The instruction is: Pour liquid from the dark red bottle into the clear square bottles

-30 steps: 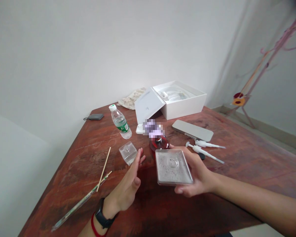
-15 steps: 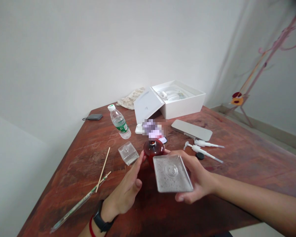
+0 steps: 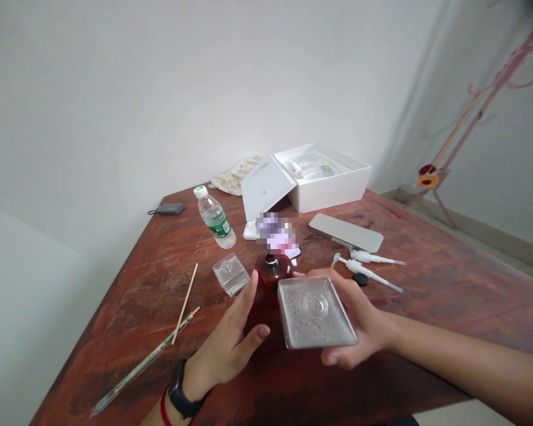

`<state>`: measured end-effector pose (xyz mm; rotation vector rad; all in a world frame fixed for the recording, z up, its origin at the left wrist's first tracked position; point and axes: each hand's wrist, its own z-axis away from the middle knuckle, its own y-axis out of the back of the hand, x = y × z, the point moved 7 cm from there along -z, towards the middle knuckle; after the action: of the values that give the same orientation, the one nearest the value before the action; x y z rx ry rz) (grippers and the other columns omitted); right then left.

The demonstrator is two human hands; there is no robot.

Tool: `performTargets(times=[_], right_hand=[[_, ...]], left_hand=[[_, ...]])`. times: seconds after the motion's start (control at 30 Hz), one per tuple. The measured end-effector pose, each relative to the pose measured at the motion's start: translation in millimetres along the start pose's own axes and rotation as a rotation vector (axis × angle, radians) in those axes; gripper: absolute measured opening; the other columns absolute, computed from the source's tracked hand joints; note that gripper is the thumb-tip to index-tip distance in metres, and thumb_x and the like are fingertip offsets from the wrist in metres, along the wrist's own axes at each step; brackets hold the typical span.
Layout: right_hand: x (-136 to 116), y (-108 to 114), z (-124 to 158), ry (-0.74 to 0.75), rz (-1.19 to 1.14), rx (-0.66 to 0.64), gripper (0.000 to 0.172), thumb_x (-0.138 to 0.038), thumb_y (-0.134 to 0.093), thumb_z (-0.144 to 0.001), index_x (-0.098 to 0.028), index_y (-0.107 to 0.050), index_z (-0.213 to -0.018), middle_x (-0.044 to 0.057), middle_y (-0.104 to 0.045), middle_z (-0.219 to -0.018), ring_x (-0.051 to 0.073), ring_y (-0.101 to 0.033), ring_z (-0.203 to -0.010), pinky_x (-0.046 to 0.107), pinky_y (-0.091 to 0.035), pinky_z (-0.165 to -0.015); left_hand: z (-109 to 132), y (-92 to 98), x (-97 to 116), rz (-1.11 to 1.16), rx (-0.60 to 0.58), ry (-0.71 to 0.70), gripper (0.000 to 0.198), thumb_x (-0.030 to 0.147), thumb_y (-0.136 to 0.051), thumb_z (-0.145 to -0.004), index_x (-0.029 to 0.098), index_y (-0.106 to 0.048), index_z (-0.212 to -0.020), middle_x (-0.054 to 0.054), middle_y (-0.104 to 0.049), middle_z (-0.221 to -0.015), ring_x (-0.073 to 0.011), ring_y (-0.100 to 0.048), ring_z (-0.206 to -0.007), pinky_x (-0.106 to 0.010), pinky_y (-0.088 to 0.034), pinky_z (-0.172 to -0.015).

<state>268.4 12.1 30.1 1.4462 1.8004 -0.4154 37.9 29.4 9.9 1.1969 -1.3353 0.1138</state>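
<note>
My right hand (image 3: pixel 354 319) grips a clear square bottle (image 3: pixel 316 313) from its right side. The bottle is tilted, with its flat base and round moulded mark toward me; its far end is hidden. Just behind it stands a dark red glass bottle (image 3: pixel 274 271) with an uncapped neck. My left hand (image 3: pixel 231 340), fingers stretched and thumb apart, is at the red bottle's left side; the fingertips seem to touch it. To the left of the red bottle lies a clear square block-like container (image 3: pixel 231 274).
Two white pump heads (image 3: pixel 368 273) and a black cap (image 3: pixel 360 279) lie right, near a grey case (image 3: pixel 345 232). A water bottle (image 3: pixel 216 219), wooden chopsticks (image 3: pixel 185 305) and wrapper (image 3: pixel 146 362) are left. An open white box (image 3: pixel 333 189) stands at the back.
My left thumb has spread away from its fingers. The clear bottle in my right hand has shifted slightly right, while the red bottle sits a little further left in view.
</note>
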Motion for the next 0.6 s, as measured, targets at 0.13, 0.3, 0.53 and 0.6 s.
performTargets(times=[0.13, 0.3, 0.53, 0.6], right_hand=[[-4.9, -4.4, -1.3, 0.032, -0.113, 0.028, 0.089, -0.052, -0.097, -0.078, -0.029, -0.052, -0.151, 0.010, -0.078, -0.119, 0.027, -0.081, -0.098, 0.032, -0.065, -0.087], [-8.5, -9.4, -4.3, 0.007, -0.187, 0.013, 0.088, -0.053, -0.096, -0.079, -0.026, -0.052, -0.150, 0.012, -0.078, -0.120, 0.029, -0.081, -0.102, 0.035, -0.066, -0.089], [-6.6, -11.5, -3.0, -0.047, -0.246, 0.000, 0.092, -0.052, -0.101, -0.072, -0.023, -0.056, -0.147, 0.012, -0.078, -0.116, 0.030, -0.081, -0.102, 0.035, -0.065, -0.090], [-4.8, -12.5, -1.4, -0.046, -0.255, -0.002, 0.096, -0.054, -0.103, -0.068, -0.024, -0.056, -0.147, 0.012, -0.079, -0.116, 0.029, -0.081, -0.099, 0.033, -0.065, -0.088]], left_hand=[[-2.1, 2.2, -4.6, -0.039, 0.084, 0.026, 0.083, 0.056, -0.061, -0.113, 0.038, -0.014, -0.179, -0.009, -0.025, -0.184, -0.0377, -0.026, -0.169, -0.062, -0.027, -0.136], [-5.4, 10.6, -5.6, 0.101, 0.246, 0.055, 0.080, 0.050, -0.067, -0.112, 0.036, -0.023, -0.177, -0.015, -0.045, -0.176, -0.0376, -0.051, -0.157, -0.063, -0.037, -0.132], [-6.6, 16.1, -8.7, 0.142, 0.324, 0.080, 0.077, 0.047, -0.081, -0.103, 0.031, -0.043, -0.167, -0.016, -0.060, -0.163, -0.0368, -0.061, -0.147, -0.057, -0.045, -0.127], [-6.4, 17.2, -7.6, 0.112, 0.336, 0.096, 0.072, 0.044, -0.084, -0.100, 0.030, -0.051, -0.162, -0.014, -0.062, -0.160, -0.0365, -0.062, -0.146, -0.054, -0.047, -0.126]])
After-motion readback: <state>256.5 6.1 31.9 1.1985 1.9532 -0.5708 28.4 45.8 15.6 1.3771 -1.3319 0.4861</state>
